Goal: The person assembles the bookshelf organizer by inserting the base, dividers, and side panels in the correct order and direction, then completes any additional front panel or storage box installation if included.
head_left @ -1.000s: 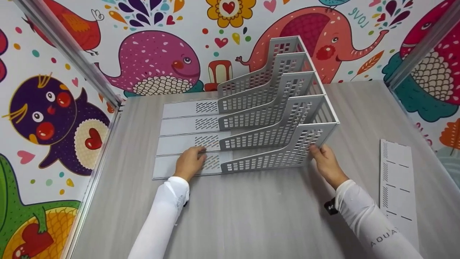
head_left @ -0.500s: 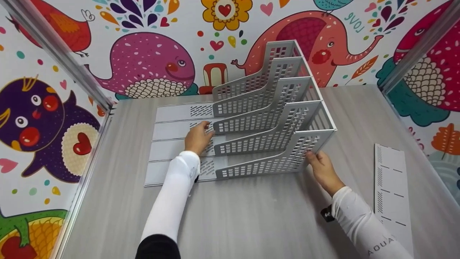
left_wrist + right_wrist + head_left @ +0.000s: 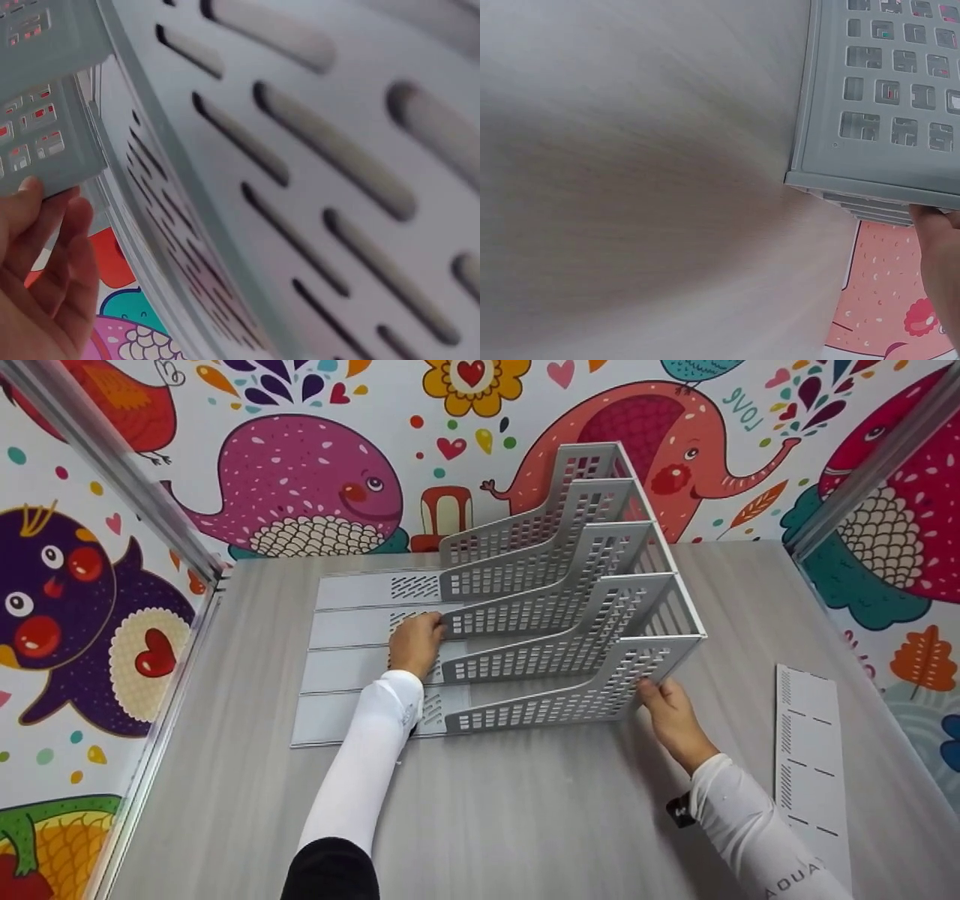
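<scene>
A grey file rack stands on the table in the head view, with several perforated upright dividers (image 3: 525, 701) over a flat base plate (image 3: 337, 667). My left hand (image 3: 414, 643) reaches over the plate and pinches the low front corner of the middle divider (image 3: 495, 619). Up close in the left wrist view, thumb and fingers of this hand (image 3: 52, 262) hold a perforated panel's corner (image 3: 52, 142). My right hand (image 3: 675, 720) grips the rack's near back edge low down, thumb on the nearest divider; its fingers are partly hidden. The right wrist view shows that hand (image 3: 939, 262) against the rack (image 3: 877, 161).
A flat slotted grey panel (image 3: 810, 765) lies on the table (image 3: 525, 810) at the right. Behind the rack and to both sides stand printed walls (image 3: 307, 487) with metal corner strips.
My left hand has moved away from me, from the plate's near side to the middle divider, and now pinches its corner. My right hand keeps its hold, and the head view has shifted slightly.
</scene>
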Demonstrator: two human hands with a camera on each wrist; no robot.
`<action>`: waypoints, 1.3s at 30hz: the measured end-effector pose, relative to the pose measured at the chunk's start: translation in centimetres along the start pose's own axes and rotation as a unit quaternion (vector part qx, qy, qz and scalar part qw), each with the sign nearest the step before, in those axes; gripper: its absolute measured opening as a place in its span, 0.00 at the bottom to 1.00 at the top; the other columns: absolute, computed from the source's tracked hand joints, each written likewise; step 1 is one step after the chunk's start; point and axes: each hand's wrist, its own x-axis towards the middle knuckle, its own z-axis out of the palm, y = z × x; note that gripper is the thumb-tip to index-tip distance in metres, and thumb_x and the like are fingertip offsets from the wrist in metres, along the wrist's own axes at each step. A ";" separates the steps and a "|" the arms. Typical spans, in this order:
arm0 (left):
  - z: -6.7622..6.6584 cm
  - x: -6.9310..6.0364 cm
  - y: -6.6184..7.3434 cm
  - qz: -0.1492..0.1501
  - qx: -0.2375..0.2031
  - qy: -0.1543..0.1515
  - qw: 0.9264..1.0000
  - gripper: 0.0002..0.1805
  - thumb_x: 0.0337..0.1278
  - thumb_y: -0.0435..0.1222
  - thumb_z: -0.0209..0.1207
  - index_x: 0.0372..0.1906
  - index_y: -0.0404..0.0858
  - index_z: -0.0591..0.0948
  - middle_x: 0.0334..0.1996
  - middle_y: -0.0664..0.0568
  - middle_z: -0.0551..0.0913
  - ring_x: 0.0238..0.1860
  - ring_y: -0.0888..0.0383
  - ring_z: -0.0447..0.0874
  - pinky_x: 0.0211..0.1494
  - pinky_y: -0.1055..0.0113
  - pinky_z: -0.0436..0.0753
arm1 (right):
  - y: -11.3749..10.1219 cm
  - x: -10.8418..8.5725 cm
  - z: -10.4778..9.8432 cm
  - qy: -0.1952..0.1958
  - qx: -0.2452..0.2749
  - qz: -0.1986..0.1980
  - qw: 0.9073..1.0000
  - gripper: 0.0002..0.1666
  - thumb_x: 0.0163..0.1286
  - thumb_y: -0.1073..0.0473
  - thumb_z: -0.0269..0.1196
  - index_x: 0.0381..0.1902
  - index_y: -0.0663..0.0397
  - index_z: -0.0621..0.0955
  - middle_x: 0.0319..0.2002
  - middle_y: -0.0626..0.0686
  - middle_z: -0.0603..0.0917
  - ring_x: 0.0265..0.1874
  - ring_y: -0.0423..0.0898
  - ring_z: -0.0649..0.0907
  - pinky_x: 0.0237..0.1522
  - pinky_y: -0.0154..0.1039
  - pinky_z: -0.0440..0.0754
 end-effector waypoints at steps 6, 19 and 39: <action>-0.2 0.2 0.0 -0.004 0.009 -0.007 1.000 0.09 0.59 0.41 0.59 0.37 0.41 0.85 0.38 0.49 0.88 0.40 0.49 0.86 0.44 0.53 0.80 | 0.3 0.4 0.1 -0.007 0.028 -0.017 0.999 0.10 0.75 0.54 0.48 0.45 0.41 0.76 0.38 0.32 0.83 0.40 0.28 0.81 0.47 0.22 0.75; -0.4 -0.1 -0.9 -0.011 -0.011 -0.113 0.994 0.18 0.65 0.37 0.53 0.58 0.43 0.79 0.50 0.50 0.86 0.54 0.51 0.83 0.57 0.54 0.79 | 0.1 0.7 -0.2 0.011 -0.012 -0.012 1.000 0.10 0.75 0.53 0.48 0.44 0.38 0.77 0.37 0.30 0.82 0.40 0.26 0.79 0.46 0.21 0.73; -1.4 9.3 1.0 -0.024 0.018 -0.100 0.995 0.18 0.62 0.40 0.57 0.56 0.42 0.80 0.53 0.47 0.83 0.55 0.48 0.81 0.57 0.50 0.77 | 0.4 0.1 -0.1 -0.022 0.018 -0.066 0.997 0.15 0.75 0.59 0.46 0.43 0.35 0.79 0.38 0.32 0.84 0.38 0.27 0.82 0.44 0.22 0.76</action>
